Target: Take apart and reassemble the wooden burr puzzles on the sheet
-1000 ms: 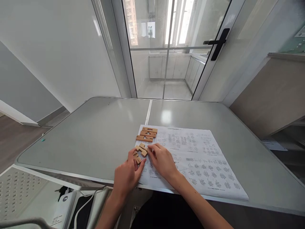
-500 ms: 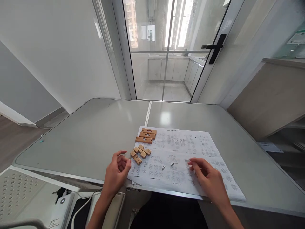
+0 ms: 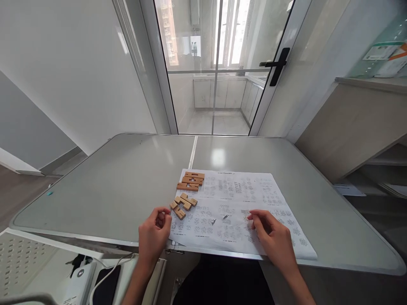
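Note:
My left hand (image 3: 154, 235) hovers at the table's near edge with its fingers loosely bent and nothing in them. It is just left of a small cluster of joined wooden puzzle pieces (image 3: 182, 205). My right hand (image 3: 273, 237) rests over the printed instruction sheet (image 3: 254, 190), fingers slightly curled and apart, holding nothing. Three more flat notched wooden pieces (image 3: 190, 181) lie side by side at the sheet's far left corner, beyond the cluster.
The grey table (image 3: 121, 182) has a seam down its middle. A white perforated stand (image 3: 25, 254), a white device (image 3: 78, 281) and a cable sit below at left. A glass door with a black handle (image 3: 276, 65) is behind; a wooden shelf unit (image 3: 365, 123) is at right.
Both hands have let go of the wooden cluster and drawn apart: the left back to the table edge, the right out over the sheet. The view has shifted slightly.

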The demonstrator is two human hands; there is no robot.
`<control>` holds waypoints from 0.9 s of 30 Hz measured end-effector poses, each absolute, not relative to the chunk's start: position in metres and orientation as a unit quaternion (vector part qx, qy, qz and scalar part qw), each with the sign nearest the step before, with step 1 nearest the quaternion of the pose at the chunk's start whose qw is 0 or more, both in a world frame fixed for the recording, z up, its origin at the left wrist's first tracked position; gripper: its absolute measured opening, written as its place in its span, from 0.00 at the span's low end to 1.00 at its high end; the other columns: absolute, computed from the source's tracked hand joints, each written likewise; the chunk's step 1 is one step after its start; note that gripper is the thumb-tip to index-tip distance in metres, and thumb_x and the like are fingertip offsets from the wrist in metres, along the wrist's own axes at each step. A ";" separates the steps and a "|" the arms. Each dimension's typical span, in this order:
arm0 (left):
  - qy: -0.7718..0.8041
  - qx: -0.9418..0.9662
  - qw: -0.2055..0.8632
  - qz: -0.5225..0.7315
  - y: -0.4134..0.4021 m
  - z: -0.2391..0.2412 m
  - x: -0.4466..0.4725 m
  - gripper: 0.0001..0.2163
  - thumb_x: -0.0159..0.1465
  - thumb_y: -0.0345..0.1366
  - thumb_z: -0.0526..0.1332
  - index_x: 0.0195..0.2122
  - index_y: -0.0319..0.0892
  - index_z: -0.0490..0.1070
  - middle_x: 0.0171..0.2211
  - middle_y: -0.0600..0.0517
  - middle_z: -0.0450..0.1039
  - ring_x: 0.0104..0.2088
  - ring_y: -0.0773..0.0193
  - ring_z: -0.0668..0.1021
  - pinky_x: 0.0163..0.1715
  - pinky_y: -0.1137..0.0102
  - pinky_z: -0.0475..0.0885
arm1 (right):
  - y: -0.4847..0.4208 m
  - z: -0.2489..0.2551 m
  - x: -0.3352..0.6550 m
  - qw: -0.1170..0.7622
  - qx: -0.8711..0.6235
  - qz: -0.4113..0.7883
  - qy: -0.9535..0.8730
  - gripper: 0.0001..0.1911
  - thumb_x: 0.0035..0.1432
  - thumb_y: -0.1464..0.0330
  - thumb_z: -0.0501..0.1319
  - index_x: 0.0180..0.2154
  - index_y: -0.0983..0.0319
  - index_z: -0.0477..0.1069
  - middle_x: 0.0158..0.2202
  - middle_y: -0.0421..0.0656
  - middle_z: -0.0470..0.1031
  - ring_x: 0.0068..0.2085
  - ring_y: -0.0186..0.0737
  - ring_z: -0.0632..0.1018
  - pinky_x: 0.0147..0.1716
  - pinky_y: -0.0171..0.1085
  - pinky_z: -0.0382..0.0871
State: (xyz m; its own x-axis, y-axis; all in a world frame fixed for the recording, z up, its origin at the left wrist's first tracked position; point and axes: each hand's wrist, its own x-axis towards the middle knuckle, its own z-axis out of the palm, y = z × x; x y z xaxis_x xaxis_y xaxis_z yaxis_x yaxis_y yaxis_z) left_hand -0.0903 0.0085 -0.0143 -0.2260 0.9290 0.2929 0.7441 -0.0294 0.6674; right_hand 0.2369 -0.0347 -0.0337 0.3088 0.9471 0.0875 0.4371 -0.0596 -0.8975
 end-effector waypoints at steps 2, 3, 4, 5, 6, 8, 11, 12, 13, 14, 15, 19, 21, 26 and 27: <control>0.686 0.615 0.112 0.372 0.008 -0.014 -0.089 0.06 0.64 0.37 0.59 0.36 0.44 0.74 0.21 0.60 0.65 0.21 0.69 0.70 0.28 0.75 0.66 | -0.034 -0.034 0.237 0.456 -0.671 0.282 -0.512 0.18 0.68 0.53 0.58 0.44 0.59 0.77 0.39 0.46 0.83 0.34 0.43 0.81 0.37 0.39 0.77; 0.686 0.619 0.108 0.368 0.008 -0.014 -0.089 0.06 0.64 0.37 0.59 0.36 0.44 0.74 0.21 0.60 0.65 0.21 0.68 0.70 0.28 0.75 0.66 | -0.034 -0.034 0.237 0.458 -0.669 0.284 -0.511 0.19 0.68 0.52 0.58 0.44 0.59 0.77 0.39 0.46 0.83 0.34 0.43 0.81 0.36 0.39 0.77; 0.685 0.622 0.104 0.365 0.007 -0.014 -0.089 0.06 0.64 0.37 0.59 0.36 0.44 0.74 0.21 0.60 0.65 0.21 0.68 0.70 0.28 0.75 0.66 | -0.034 -0.034 0.237 0.461 -0.667 0.286 -0.511 0.20 0.67 0.52 0.58 0.44 0.60 0.77 0.38 0.46 0.83 0.34 0.43 0.81 0.35 0.39 0.77; 0.685 0.624 0.101 0.362 0.007 -0.015 -0.089 0.06 0.64 0.37 0.58 0.36 0.44 0.74 0.21 0.60 0.65 0.21 0.68 0.70 0.28 0.75 0.66 | -0.033 -0.034 0.237 0.462 -0.665 0.289 -0.511 0.20 0.67 0.51 0.58 0.44 0.60 0.77 0.38 0.46 0.83 0.33 0.43 0.81 0.33 0.38 0.77; 0.684 0.627 0.098 0.361 0.007 -0.015 -0.089 0.06 0.64 0.38 0.58 0.36 0.44 0.74 0.21 0.60 0.65 0.21 0.68 0.70 0.28 0.74 0.66 | -0.033 -0.034 0.237 0.463 -0.663 0.290 -0.512 0.21 0.66 0.50 0.58 0.43 0.60 0.77 0.37 0.47 0.83 0.32 0.43 0.81 0.32 0.38 0.76; 0.681 0.631 0.091 0.360 0.008 -0.015 -0.089 0.07 0.64 0.38 0.58 0.35 0.45 0.74 0.21 0.60 0.64 0.21 0.67 0.70 0.28 0.74 0.66 | -0.032 -0.034 0.237 0.463 -0.661 0.289 -0.515 0.22 0.66 0.50 0.58 0.44 0.60 0.77 0.36 0.46 0.82 0.32 0.44 0.81 0.32 0.38 0.76; 0.680 0.636 0.078 0.356 0.009 -0.017 -0.088 0.07 0.65 0.38 0.58 0.35 0.45 0.74 0.21 0.60 0.63 0.21 0.67 0.70 0.28 0.74 0.65 | -0.032 -0.033 0.237 0.460 -0.667 0.275 -0.518 0.22 0.67 0.50 0.57 0.44 0.60 0.78 0.34 0.45 0.82 0.33 0.44 0.81 0.33 0.38 0.75; 0.680 0.638 0.075 0.355 0.009 -0.017 -0.088 0.07 0.65 0.37 0.57 0.35 0.45 0.74 0.21 0.60 0.64 0.21 0.67 0.70 0.28 0.74 0.65 | -0.032 -0.033 0.237 0.457 -0.669 0.270 -0.520 0.22 0.67 0.50 0.57 0.43 0.60 0.78 0.33 0.45 0.81 0.32 0.44 0.81 0.33 0.38 0.74; 0.679 0.639 0.071 0.355 0.009 -0.017 -0.088 0.07 0.65 0.37 0.57 0.36 0.45 0.74 0.21 0.60 0.64 0.21 0.67 0.70 0.28 0.74 0.65 | -0.033 -0.033 0.237 0.455 -0.672 0.264 -0.521 0.22 0.67 0.51 0.57 0.43 0.60 0.78 0.32 0.44 0.80 0.32 0.43 0.80 0.32 0.38 0.74; 0.679 0.640 0.069 0.353 0.009 -0.017 -0.087 0.07 0.65 0.37 0.57 0.36 0.44 0.74 0.21 0.60 0.64 0.22 0.67 0.71 0.28 0.74 0.65 | -0.033 -0.032 0.237 0.452 -0.675 0.260 -0.522 0.21 0.67 0.51 0.57 0.43 0.60 0.78 0.31 0.44 0.80 0.31 0.43 0.79 0.32 0.38 0.73; 0.680 0.640 0.067 0.352 0.009 -0.017 -0.087 0.07 0.65 0.37 0.57 0.36 0.44 0.74 0.21 0.60 0.64 0.22 0.67 0.71 0.29 0.74 0.65 | -0.033 -0.032 0.237 0.450 -0.677 0.257 -0.523 0.21 0.67 0.51 0.57 0.42 0.60 0.78 0.30 0.43 0.79 0.31 0.43 0.79 0.31 0.37 0.73; 0.692 0.631 0.061 0.346 0.008 -0.016 -0.085 0.07 0.66 0.38 0.57 0.37 0.44 0.74 0.21 0.60 0.65 0.22 0.67 0.72 0.29 0.74 0.65 | -0.034 -0.031 0.238 0.442 -0.680 0.254 -0.528 0.19 0.67 0.53 0.57 0.42 0.59 0.79 0.30 0.41 0.79 0.30 0.41 0.77 0.30 0.36 0.72; 0.697 0.626 0.058 0.344 0.008 -0.015 -0.085 0.08 0.66 0.38 0.57 0.37 0.44 0.74 0.21 0.59 0.66 0.23 0.67 0.72 0.29 0.74 0.65 | -0.035 -0.030 0.238 0.440 -0.679 0.254 -0.530 0.19 0.66 0.53 0.57 0.42 0.58 0.79 0.29 0.41 0.78 0.28 0.40 0.76 0.29 0.36 0.72; 0.697 0.624 0.057 0.349 0.008 -0.014 -0.083 0.07 0.66 0.37 0.57 0.37 0.44 0.75 0.21 0.59 0.66 0.23 0.67 0.72 0.29 0.74 0.65 | -0.034 -0.030 0.237 0.444 -0.678 0.258 -0.526 0.19 0.66 0.52 0.57 0.41 0.59 0.79 0.29 0.41 0.78 0.28 0.41 0.76 0.30 0.36 0.72; 0.696 0.625 0.057 0.350 0.008 -0.014 -0.083 0.07 0.66 0.37 0.57 0.37 0.44 0.74 0.21 0.59 0.66 0.23 0.67 0.72 0.29 0.74 0.65 | -0.034 -0.030 0.237 0.445 -0.678 0.260 -0.524 0.19 0.66 0.52 0.57 0.41 0.59 0.79 0.29 0.41 0.78 0.28 0.41 0.76 0.30 0.36 0.72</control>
